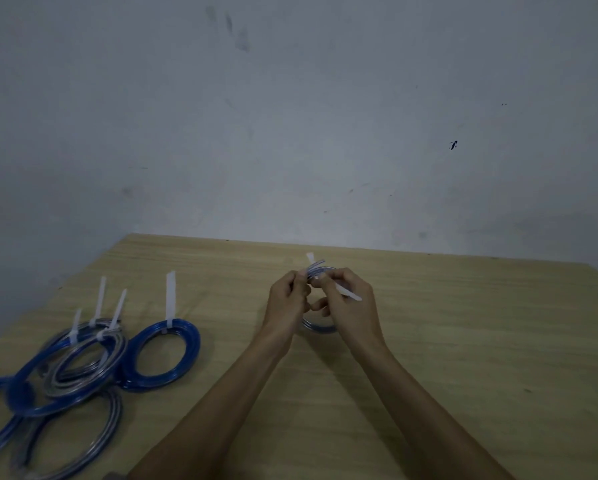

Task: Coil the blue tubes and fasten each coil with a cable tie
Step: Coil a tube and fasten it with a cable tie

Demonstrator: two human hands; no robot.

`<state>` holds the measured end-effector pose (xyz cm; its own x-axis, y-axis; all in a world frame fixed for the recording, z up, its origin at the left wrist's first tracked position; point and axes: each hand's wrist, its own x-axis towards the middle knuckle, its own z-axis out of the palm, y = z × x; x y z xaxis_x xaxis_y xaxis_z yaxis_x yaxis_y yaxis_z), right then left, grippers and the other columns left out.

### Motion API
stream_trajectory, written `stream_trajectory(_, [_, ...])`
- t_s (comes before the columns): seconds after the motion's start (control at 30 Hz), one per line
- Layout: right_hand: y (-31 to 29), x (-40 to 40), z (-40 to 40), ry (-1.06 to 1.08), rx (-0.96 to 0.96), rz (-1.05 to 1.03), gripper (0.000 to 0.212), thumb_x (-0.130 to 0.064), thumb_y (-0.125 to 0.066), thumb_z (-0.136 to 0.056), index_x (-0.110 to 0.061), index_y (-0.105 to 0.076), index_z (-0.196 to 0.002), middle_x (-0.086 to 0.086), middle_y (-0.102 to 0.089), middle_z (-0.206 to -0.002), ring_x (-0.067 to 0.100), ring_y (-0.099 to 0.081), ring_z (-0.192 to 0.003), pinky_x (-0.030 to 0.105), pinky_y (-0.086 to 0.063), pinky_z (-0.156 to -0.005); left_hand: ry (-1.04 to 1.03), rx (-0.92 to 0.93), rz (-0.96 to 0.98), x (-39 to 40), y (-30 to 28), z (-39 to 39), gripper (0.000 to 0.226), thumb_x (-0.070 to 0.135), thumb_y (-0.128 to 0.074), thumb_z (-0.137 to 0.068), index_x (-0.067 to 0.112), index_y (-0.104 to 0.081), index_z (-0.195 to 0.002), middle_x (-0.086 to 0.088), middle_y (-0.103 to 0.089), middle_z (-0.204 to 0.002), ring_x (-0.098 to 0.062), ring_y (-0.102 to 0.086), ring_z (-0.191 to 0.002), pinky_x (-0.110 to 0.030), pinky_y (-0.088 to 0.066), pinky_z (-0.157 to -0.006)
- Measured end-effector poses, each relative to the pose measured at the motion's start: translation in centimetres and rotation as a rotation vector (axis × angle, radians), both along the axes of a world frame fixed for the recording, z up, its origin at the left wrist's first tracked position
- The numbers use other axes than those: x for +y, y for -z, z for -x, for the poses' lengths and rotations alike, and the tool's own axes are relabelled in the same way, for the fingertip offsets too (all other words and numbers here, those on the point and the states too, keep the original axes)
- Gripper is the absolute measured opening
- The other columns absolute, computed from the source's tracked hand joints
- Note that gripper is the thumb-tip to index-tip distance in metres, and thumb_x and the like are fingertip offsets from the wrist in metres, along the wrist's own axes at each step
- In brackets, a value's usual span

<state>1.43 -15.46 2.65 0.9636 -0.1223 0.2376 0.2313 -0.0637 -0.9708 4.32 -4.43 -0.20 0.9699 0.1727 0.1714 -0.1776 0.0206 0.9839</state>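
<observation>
We see both hands raised over the middle of the wooden desk, close to its far edge; the left hand has its fingers curled round the left side of a small pale-blue tube coil, gripping it near the top; the right hand pinches a white cable tie against the top of the same coil, its tail slanting down to the right across the back of the hand; a short white end of the tie sticks up just above the coil. The coil's lower arc shows between the two wrists, and its top arc shows above the fingertips; we cannot tell whether the coil rests on the desk or is held clear of it.

At the left of the desk lies a group of finished coils; a deep-blue coil lies nearest the hands, with a white tie standing upright from its far edge; further left, several blue and greyish coils overlap one another, each with a white tie tail pointing up; behind the desk is a grey wall with dark marks.
</observation>
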Motion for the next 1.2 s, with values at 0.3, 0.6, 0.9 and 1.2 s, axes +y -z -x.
stream_trajectory(0.3, [0.7,-0.6,-0.1,-0.052,0.003,-0.002,0.007,-0.009,-0.062,-0.097,-0.009,-0.069,-0.096,0.005,-0.077,-0.087,0.010,-0.067,-0.058,0.020,-0.049,-0.056,0.038,-0.010,0.016,0.4,-0.1,0.1,0.030,0.021,-0.048,-0.106,0.005,-0.073,-0.106,0.013,-0.044,-0.057,-0.007,-0.039,-0.057,-0.022,-0.035,-0.053])
stream_trajectory(0.6, [0.3,-1.1,-0.8,0.025,-0.207,0.134,0.018,-0.020,-0.048,-0.106,-0.016,-0.065,-0.104,0.003,-0.071,-0.082,0.014,-0.061,-0.058,0.029,-0.049,-0.060,-0.032,-0.109,-0.074,0.9,0.0,0.1,0.027,0.019,-0.047,-0.106,0.013,-0.073,-0.105,0.018,-0.049,-0.056,-0.001,-0.043,-0.057,-0.022,-0.036,-0.058])
stream_trajectory(0.9, [-0.3,-1.4,-0.6,-0.026,-0.305,0.230,0.024,-0.018,-0.041,-0.109,-0.010,-0.064,-0.108,-0.002,-0.066,-0.079,0.011,-0.066,-0.069,0.026,-0.051,-0.055,-0.006,-0.110,-0.107,0.7,-0.3,0.4,0.026,0.021,-0.047,-0.106,0.017,-0.073,-0.108,0.020,-0.052,-0.057,0.001,-0.045,-0.058,-0.023,-0.037,-0.060])
stream_trajectory(1.2, [-1.1,-2.8,-0.7,-0.257,-0.013,0.238,0.038,-0.026,-0.049,-0.106,-0.008,-0.064,-0.076,-0.011,-0.043,-0.055,0.006,-0.038,-0.048,0.022,-0.032,-0.050,-0.027,-0.249,-0.237,0.5,-0.8,0.8,0.025,0.011,-0.047,-0.105,0.011,-0.072,-0.105,0.004,-0.064,-0.079,0.000,-0.053,-0.068,-0.014,-0.040,-0.063])
